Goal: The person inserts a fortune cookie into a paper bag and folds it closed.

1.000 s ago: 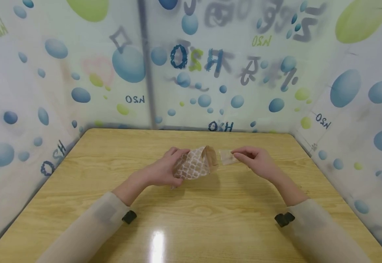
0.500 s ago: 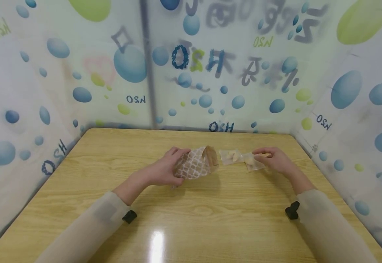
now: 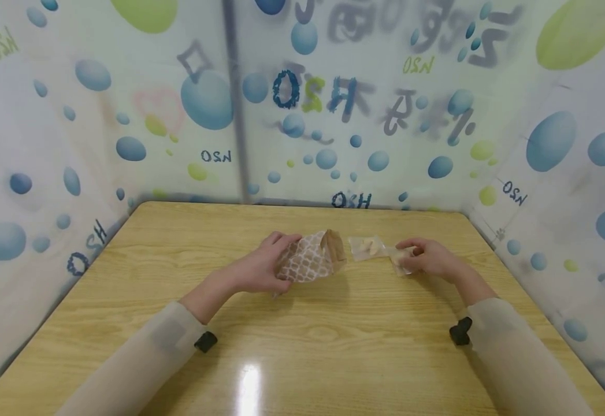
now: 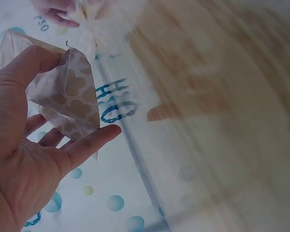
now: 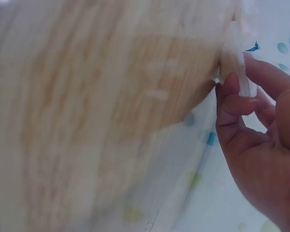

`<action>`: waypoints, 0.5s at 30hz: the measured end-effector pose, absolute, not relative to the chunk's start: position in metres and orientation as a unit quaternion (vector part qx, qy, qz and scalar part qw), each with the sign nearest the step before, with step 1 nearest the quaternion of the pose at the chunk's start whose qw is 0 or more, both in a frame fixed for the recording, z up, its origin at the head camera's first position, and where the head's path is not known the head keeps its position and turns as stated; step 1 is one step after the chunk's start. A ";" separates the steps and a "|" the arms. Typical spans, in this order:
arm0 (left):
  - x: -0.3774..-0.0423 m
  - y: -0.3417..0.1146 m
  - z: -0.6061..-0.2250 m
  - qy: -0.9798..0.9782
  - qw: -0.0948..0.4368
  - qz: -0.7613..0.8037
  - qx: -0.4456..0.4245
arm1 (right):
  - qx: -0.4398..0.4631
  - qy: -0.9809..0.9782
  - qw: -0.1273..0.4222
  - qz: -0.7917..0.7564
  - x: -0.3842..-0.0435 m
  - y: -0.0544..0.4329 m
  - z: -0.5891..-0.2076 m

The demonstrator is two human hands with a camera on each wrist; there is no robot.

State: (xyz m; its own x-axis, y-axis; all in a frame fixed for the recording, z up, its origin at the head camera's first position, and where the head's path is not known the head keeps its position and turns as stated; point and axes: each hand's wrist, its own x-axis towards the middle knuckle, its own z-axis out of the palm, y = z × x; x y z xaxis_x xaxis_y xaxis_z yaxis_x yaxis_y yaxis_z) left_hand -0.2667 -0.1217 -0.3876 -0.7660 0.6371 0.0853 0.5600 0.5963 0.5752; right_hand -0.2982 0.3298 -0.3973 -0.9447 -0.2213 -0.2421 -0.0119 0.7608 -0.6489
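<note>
My left hand (image 3: pixel 258 270) grips a brown paper bag (image 3: pixel 306 259) with a white lattice pattern, which lies on its side with its mouth facing right. In the left wrist view, thumb and fingers wrap round the bag (image 4: pixel 70 92). Right of the mouth lies a small clear plastic packet (image 3: pixel 367 248) with pale pieces inside. A second such packet (image 3: pixel 401 267), joined to or touching the first, is pinched by my right hand (image 3: pixel 433 259). In the right wrist view, the fingers close about this packet (image 5: pixel 233 60); its contents are partly hidden.
A wooden table (image 3: pixel 302 341) carries everything. Printed curtain walls (image 3: pixel 302 150) with blue and green dots stand behind it and on both sides. A small black device sits at each sleeve cuff.
My right hand has moved right, away from the bag, and two clear packets now show outside its mouth. Lately its fingers have bent further round the outer packet. The left hand stays put.
</note>
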 end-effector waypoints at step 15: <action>-0.268 -0.121 -0.387 0.893 0.067 0.302 0.326 | -0.094 0.909 0.046 -0.403 -0.277 0.314 -0.373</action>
State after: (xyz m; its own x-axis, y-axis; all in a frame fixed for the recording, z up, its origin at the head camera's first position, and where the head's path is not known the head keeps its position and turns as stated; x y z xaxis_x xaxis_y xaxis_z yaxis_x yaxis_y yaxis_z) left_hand -0.2675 -0.1212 -0.3873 -0.7783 0.6232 0.0766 0.5416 0.6046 0.5841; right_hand -0.2775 0.3136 -0.3725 -0.9782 -0.2075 -0.0085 -0.1330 0.6575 -0.7416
